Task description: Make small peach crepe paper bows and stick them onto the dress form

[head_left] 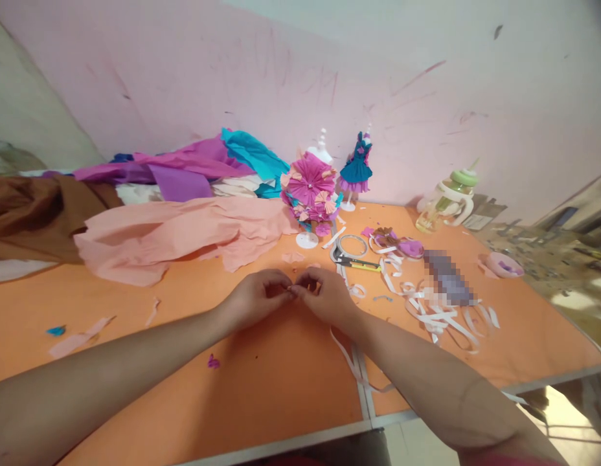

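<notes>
My left hand (261, 294) and my right hand (322, 294) meet fingertip to fingertip over the orange table, both closed in a pinch. What they hold between the tips is too small to make out. Just beyond them lie small peach paper pieces (293, 257). Behind these stands a small mannequin (307, 240) on a white round base, covered with a large pink pleated paper flower (310, 183) and smaller peach, pink and blue ones. A peach crepe paper sheet (184, 233) spreads beyond my left hand. A yellow and black cutter (361, 264) rests beyond my right hand.
Purple, pink, blue and brown paper (184, 171) is heaped at the back left. A second mannequin in a teal dress (357, 169) stands by the wall. At right are a tape roll (353, 245), tangled white strips (439, 317), a blurred dark object (449, 278), a bowl (505, 265) and a bottle (443, 204).
</notes>
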`<state>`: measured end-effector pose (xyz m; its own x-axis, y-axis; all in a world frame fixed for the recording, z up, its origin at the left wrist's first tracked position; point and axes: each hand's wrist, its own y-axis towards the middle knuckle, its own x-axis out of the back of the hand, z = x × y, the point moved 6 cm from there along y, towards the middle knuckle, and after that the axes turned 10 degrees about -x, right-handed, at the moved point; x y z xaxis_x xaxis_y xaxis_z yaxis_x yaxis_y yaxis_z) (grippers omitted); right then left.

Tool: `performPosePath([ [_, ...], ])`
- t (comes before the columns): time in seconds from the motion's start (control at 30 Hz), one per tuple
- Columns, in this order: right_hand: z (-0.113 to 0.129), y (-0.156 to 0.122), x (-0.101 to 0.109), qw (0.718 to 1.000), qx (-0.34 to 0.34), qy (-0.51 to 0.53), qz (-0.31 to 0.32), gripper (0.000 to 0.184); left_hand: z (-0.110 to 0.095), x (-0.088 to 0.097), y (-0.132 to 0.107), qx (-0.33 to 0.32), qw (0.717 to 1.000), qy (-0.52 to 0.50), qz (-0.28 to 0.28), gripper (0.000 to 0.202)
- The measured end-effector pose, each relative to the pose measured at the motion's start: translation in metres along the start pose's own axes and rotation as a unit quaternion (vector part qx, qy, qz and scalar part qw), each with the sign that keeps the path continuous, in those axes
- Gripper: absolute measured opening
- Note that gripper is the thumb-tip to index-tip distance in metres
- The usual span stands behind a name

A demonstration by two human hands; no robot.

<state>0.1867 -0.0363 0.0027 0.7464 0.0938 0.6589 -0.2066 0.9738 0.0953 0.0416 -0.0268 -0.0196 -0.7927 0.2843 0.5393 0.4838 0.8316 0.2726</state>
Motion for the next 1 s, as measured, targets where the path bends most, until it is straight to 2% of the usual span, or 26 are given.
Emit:
performPosePath([
  [0.27, -0.007, 0.002, 0.005, 0.999, -0.032, 0.016, -0.040, 0.018, 0.004, 0.002, 0.000, 0.008, 1.000, -0.012, -0.019, 0.045],
  [0.37, -0.005, 0.003, 0.003, 0.999, -0.015, 0.018, -0.031, 0.017, 0.004, 0.006, 0.002, -0.002, 0.999, -0.028, -0.040, 0.038],
  [0.53, -0.003, 0.002, 0.000, 1.000, -0.007, 0.000, -0.012, 0.018, 0.005, 0.008, 0.004, -0.011, 0.999, -0.034, -0.040, 0.032],
  [0.67, 0.004, 0.002, 0.012, 0.995, 0.014, -0.090, -0.039, 0.019, 0.006, 0.008, 0.003, 0.001, 0.999, -0.033, -0.042, 0.032],
  [0.73, 0.005, 0.003, 0.024, 0.978, 0.023, -0.192, -0.075, 0.021, 0.007, 0.008, 0.003, 0.005, 0.998, -0.034, -0.045, 0.032],
  [0.8, -0.001, 0.006, 0.037, 0.942, 0.009, -0.319, -0.105, 0.024, 0.008, 0.008, 0.003, 0.004, 0.998, -0.037, -0.044, 0.033],
  [0.87, -0.013, 0.010, 0.049, 0.899, -0.034, -0.420, -0.120, 0.024, 0.010, 0.007, 0.003, 0.004, 0.998, -0.040, -0.044, 0.034],
  [0.93, -0.025, 0.012, 0.059, 0.866, -0.074, -0.477, -0.132, 0.024, 0.011, 0.007, 0.002, 0.007, 0.998, -0.038, -0.043, 0.035],
  [1.0, -0.036, 0.013, 0.064, 0.848, -0.109, -0.504, -0.125, 0.026, 0.010, 0.008, 0.002, 0.006, 0.998, -0.033, -0.046, 0.035],
])
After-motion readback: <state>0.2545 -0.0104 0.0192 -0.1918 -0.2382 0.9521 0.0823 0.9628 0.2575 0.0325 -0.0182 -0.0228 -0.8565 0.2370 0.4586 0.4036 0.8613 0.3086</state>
